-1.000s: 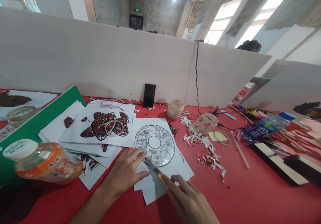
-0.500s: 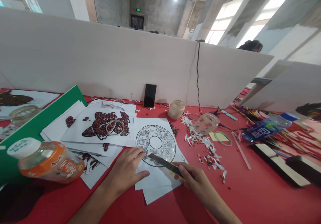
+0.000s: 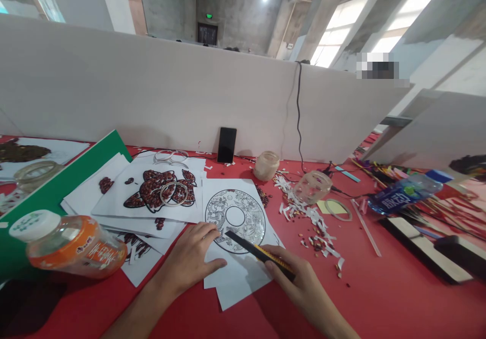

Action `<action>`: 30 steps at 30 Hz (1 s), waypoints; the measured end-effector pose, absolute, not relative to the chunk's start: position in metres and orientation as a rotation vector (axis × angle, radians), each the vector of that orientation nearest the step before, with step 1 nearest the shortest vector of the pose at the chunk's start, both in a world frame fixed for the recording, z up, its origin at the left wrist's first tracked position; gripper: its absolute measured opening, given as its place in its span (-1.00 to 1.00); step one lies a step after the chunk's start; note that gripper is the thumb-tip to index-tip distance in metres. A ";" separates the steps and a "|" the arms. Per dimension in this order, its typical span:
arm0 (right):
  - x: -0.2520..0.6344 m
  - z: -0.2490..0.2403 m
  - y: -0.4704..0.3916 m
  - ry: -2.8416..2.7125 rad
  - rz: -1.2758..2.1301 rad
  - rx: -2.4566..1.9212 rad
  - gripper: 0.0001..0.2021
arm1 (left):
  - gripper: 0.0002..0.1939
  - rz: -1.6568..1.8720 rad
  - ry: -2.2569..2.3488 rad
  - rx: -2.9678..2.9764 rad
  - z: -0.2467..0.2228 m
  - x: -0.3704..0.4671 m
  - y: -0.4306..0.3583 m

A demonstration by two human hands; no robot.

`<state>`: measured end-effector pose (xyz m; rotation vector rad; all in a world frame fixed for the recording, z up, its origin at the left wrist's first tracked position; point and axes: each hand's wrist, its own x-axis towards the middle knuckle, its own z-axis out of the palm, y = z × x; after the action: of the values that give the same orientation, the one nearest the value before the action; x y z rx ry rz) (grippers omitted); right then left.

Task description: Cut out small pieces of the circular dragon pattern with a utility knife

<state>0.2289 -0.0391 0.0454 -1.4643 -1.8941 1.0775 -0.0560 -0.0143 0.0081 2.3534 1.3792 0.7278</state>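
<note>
In my right hand (image 3: pixel 290 273) is a yellow and black utility knife (image 3: pixel 275 261), its dark blade pointing up and left over a printed sheet (image 3: pixel 218 273). The sheet bears a round black-and-white pattern (image 3: pixel 243 205) with a plain circle in its middle, and the blade tip lies over the ring's lower left part. Whether the tip touches the paper I cannot tell. My left hand (image 3: pixel 197 250) rests on the sheet's left edge, fingers stretched out and thumb apart, holding nothing. Another paper lies partly under the sheet.
Left are papers with a red-bean picture (image 3: pixel 159 189), an orange-labelled bottle (image 3: pixel 81 245) and a green board (image 3: pixel 110 144). A phone (image 3: pixel 227 145) leans on the white partition (image 3: pixel 170 91). Right lie two jars (image 3: pixel 267 165), paper scraps (image 3: pixel 315 217), a blue-labelled bottle (image 3: pixel 402 195) and a black-and-cream case (image 3: pixel 421 248).
My right hand has turned the knife, so more of its yellow side shows, and the grip has shifted. My left hand stays in place on the paper.
</note>
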 end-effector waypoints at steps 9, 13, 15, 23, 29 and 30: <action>0.234 0.032 -0.034 -2.193 0.817 -1.343 -0.69 | -0.53 0.722 1.385 2.338 0.006 -0.056 -0.013; 0.235 0.026 -0.034 -2.222 0.790 -1.288 -0.69 | -0.52 0.702 1.393 2.352 0.004 -0.056 -0.012; 0.234 0.024 -0.034 -2.222 0.787 -1.285 -0.69 | -0.52 0.683 1.392 2.357 0.005 -0.056 -0.012; 0.234 0.024 -0.032 -2.256 0.741 -1.304 -0.69 | -0.45 0.597 1.367 2.327 0.011 -0.056 -0.010; 0.237 0.019 -0.032 -2.365 0.528 -1.239 -0.69 | -0.59 0.553 1.352 2.245 0.015 -0.054 -0.008; 0.237 0.019 -0.032 -2.371 0.515 -1.234 -0.69 | -0.59 0.547 1.356 2.236 0.016 -0.054 -0.007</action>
<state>0.2370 -0.0322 0.0186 -1.2343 -2.3707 0.5154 -0.0537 -0.0072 0.0156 2.2360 1.3557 0.5467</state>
